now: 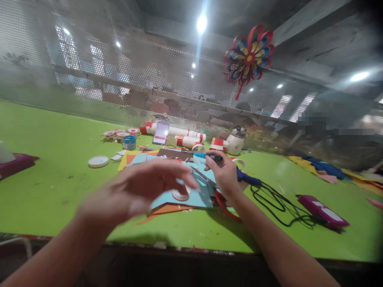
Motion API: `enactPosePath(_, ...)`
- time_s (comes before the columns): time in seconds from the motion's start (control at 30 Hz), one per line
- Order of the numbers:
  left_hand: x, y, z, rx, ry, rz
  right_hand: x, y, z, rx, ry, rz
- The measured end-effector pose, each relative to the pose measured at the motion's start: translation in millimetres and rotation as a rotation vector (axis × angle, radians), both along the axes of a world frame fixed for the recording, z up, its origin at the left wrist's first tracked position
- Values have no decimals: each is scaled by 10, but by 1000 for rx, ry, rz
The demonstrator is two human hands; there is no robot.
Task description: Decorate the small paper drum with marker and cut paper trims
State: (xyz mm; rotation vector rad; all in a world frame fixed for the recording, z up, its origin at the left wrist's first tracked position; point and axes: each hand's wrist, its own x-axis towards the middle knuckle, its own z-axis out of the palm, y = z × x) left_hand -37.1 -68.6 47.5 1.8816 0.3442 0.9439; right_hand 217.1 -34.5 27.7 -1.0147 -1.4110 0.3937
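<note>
Plainly, the right hand (pixel 225 172), right of centre in the frame, has its fingers closed around a slim tool (pixel 214 157) with a black part and a light-blue part, which points toward the left of the frame. The left hand (pixel 143 187), blurred and left of centre, has thumb and fingers apart and appears to hold nothing; whether it touches the sheets below cannot be told.

Between the hands, in the middle of the frame, light-blue paper (pixel 203 198) lies over orange paper (pixel 170 209). Scissors (pixel 205 176) show beside the right hand, blades toward the upper left and red handles partly behind the wrist. A small round piece (pixel 181 195), white with a red edge, sits by the left fingertips.

Farther up in the centre, a phone (pixel 160 133) leans near red-and-white tubes (pixel 187 141), with a blue jar (pixel 129 142) to its left and a white pot (pixel 235 142) to the right. At lower right, a purple box (pixel 323 212) lies on the green table (pixel 68 207) near black cords (pixel 271 195)
</note>
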Motion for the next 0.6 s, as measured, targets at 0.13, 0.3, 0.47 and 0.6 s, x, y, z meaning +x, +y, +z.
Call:
enactPosePath(0.13, 72, 540, 64, -121, 94, 51, 20, 34, 26, 7, 79, 27)
enactPosePath(0.3, 77, 951, 69, -54, 442, 65, 74, 100, 117, 55, 189, -10)
enactPosePath(0.47, 68, 1076, -2, 97, 704, -54, 24, 82, 293, 37, 192, 33)
enactPosePath(0.6, 121, 1066, -84, 111, 708, -157, -8, 31, 414, 24, 50, 59)
